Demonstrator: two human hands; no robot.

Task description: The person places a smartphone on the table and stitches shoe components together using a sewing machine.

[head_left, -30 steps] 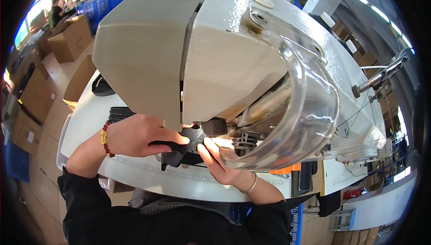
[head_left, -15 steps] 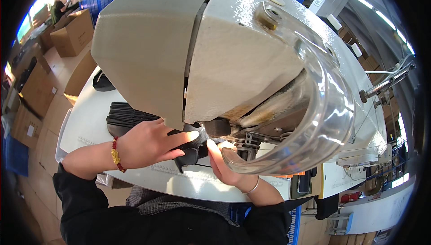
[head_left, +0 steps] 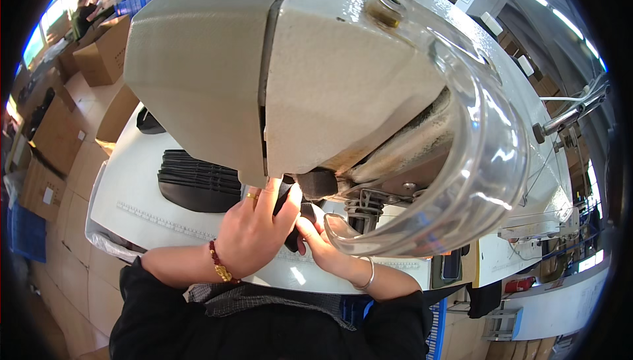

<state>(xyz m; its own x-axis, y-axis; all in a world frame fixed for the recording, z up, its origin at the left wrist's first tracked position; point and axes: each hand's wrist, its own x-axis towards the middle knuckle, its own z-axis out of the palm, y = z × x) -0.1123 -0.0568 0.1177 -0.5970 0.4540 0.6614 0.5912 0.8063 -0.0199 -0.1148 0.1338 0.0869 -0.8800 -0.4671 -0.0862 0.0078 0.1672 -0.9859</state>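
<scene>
A black piece of soft-looking material sits below the front of the sewing machine's head, over the near part of the desk, mostly hidden between the two hands.

The right hand comes in from the lower right, its thumb and fingers pinching the right side of the piece; its wrist is low, ringed by a silver bangle.

The left hand lies back-up on the other side, its fingers pointing away from the body and slightly parted, their tips reaching up to the lower edge of the machine's head. Its thumb is hidden, so I cannot tell whether it pinches the piece or only presses on it. The left forearm slants in from the lower left, a red and gold bracelet at the wrist.

Left of that hand, a row of overlapping black pieces lies on the desk, with a ruler strip nearer the body. A clear curved guard arches beyond the right hand.
</scene>
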